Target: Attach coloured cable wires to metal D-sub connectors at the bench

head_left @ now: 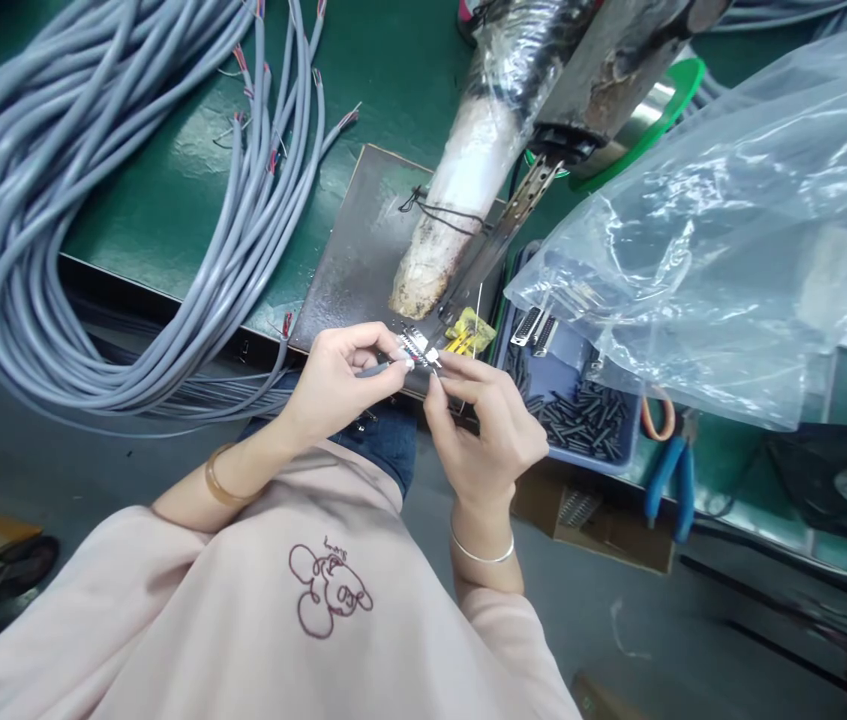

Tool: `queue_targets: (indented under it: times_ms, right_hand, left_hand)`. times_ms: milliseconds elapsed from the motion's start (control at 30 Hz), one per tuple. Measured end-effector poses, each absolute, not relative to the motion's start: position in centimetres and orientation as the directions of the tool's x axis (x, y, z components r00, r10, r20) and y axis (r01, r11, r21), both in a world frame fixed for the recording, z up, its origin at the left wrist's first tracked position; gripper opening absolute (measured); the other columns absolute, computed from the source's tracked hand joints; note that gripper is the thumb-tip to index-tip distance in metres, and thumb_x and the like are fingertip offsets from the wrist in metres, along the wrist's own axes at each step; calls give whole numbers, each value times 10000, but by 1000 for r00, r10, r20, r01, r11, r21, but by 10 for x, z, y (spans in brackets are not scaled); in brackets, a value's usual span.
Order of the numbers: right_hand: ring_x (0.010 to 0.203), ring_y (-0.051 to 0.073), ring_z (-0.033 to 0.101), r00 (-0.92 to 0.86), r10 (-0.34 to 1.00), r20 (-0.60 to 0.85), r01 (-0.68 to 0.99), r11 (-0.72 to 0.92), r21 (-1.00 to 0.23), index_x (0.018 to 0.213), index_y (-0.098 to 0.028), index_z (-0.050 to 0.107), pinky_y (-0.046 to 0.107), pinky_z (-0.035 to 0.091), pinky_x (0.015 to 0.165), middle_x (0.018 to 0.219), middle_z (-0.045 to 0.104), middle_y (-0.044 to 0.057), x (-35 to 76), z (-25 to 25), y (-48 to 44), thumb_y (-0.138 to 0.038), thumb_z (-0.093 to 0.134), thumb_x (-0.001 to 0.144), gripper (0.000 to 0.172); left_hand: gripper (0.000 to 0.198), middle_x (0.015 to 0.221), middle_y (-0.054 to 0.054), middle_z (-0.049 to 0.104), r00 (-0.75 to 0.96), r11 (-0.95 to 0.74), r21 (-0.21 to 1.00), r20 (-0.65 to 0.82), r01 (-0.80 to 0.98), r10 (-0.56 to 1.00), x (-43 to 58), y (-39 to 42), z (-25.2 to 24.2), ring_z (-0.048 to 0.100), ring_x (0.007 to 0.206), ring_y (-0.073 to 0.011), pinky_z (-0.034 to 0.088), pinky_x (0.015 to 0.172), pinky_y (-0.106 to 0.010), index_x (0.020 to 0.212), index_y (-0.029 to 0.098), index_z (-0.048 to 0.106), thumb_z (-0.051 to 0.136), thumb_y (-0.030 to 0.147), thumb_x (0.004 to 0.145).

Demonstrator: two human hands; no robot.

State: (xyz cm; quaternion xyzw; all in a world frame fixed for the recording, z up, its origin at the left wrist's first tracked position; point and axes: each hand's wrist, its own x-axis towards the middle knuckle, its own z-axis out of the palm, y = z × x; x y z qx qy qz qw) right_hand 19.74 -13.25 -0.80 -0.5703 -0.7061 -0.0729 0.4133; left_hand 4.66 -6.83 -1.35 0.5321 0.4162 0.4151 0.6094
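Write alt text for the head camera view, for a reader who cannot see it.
Two bare hands meet at a bench edge: the left hand pinches a thin grey cable end against a small connector held by the right hand. Coiled grey cables lie left, a clear plastic bag right.

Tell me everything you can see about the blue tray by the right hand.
The blue tray looks like shallow plastic, sitting on the green bench edge just right of the right hand. It holds a heap of small dark cylindrical sleeves and a couple of metal D-sub connectors. A clear plastic bag overhangs its far side, hiding part of it.
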Motion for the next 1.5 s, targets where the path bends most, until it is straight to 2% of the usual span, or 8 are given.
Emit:
queue_targets:
  times_ms: [400,800,967,1133,1233,1300,1367,1500]
  right_hand:
    - [839,139,783,-9,734,679,879,329,-344,877,-224,628,220,604,747,938,807,28,197,-11,-141,-102,727,874,157]
    - [879,139,780,85,764,639,820,311,-481,851,-227,624,245,609,802,913,793,-6,193,-9,-133,-118,730,881,155]
    - [804,143,782,237,754,612,712,294,-638,884,-219,624,241,626,683,892,785,-8,197,-14,-134,-168,715,906,107]
    - [648,154,751,454,575,681,592,377,-712,878,-227,567,289,625,582,791,741,-26,204,-17,-131,-266,666,954,131]
    - [600,165,724,487,515,706,611,376,-696,848,-238,554,312,610,554,744,706,-19,206,-16,-128,-273,669,950,158]
    - [574,182,709,506,504,700,627,343,-700,839,-245,538,349,610,555,732,689,-5,207,-17,-127,-273,655,955,167]
    - [568,200,703,525,506,685,627,315,-713,832,-250,526,381,614,562,723,676,3,207,-18,-128,-290,651,956,180]
    - [658,211,728,543,542,642,547,352,-759,862,-254,545,403,635,647,765,665,0,207,-21,-131,-276,649,956,142]
  left_hand:
    - [132,695,-14,664,309,50,998,-36,-40,951,48,-81,-18,583,575,-77,410,490,-170,664,152,631,737,161,743]
    - [134,445,78,466,390,282,956,-229,-84,892,43,-68,-8,363,360,-36,255,367,-167,704,162,594,711,218,737]
    - [129,456,80,473,446,311,948,-253,-60,858,44,-78,-9,361,368,-39,246,387,-174,737,158,600,683,247,782]
    - [104,921,-76,794,779,-16,995,-68,100,623,39,-114,-33,720,830,-164,537,777,-263,825,151,745,643,173,831]
    - [201,1179,-133,779,895,-219,940,-153,263,419,17,-134,-52,708,1134,-284,529,1003,-393,993,172,791,726,196,804]
    - [205,1187,-128,777,840,-218,921,-174,324,514,-9,-142,-61,701,1166,-278,529,1023,-397,1023,177,788,716,221,836]
    - [173,975,-79,802,716,-125,928,-180,351,675,-40,-146,-68,748,913,-194,579,853,-308,957,171,772,636,265,904]
    - [182,896,-57,774,-24,12,801,4,598,1000,-94,-149,-82,709,790,-170,589,791,-304,924,169,719,673,336,868]
